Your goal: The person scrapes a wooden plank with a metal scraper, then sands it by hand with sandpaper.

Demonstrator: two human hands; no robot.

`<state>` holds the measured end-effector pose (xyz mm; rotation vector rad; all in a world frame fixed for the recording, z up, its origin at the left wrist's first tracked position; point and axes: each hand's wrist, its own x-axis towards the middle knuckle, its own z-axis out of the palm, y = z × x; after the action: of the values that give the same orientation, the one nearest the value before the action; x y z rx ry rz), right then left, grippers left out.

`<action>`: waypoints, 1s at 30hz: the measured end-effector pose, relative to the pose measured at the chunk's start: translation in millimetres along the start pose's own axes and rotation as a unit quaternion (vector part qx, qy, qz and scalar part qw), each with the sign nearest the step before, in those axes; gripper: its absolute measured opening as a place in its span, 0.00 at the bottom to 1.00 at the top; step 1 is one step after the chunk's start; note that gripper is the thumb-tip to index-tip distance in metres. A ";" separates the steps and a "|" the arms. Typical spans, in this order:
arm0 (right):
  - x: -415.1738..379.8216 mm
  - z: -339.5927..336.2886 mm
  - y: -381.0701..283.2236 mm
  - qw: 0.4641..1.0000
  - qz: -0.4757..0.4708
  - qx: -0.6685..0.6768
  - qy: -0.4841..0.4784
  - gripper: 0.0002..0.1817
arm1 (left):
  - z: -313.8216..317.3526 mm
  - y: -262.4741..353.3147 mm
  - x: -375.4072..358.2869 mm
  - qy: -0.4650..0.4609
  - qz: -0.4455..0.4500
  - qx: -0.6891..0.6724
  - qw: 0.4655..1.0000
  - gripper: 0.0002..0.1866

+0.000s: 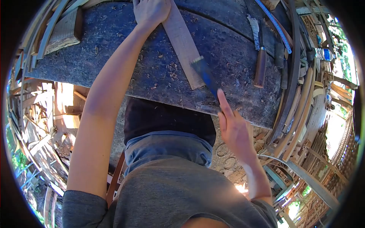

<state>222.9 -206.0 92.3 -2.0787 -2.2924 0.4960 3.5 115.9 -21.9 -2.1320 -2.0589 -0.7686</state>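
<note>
Outdoors, among stacked wood strips, a dark counter (152, 72) covered with shavings carries the work. Nearest, the right hand (235, 131) grips a blue-handled tool (205, 76), index finger stretched along the handle, its tip resting on a wooden slat (182, 41). Farther away, the left hand (150, 10) presses flat on the slat's far end, fingers close together; beyond the right fingers lies a brown-handled knife (261, 66).
</note>
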 end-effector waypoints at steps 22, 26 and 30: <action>86.7 6.0 -14.7 0.999 -0.002 -0.032 0.043 0.31 | -1.1 -2.2 1.4 0.006 0.000 0.010 1.000 0.31; 73.7 8.7 -9.0 0.999 0.000 -0.027 0.034 0.32 | -16.4 -18.7 2.7 -0.009 0.040 -0.022 0.999 0.27; 2.9 8.4 1.6 1.000 -0.010 -0.022 0.018 0.32 | -19.0 -29.7 4.2 0.013 0.086 -0.047 0.995 0.23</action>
<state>222.2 -205.0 83.3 -2.0642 -2.3233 0.4077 -30.6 115.2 -12.0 -2.2979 -1.8296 -0.8802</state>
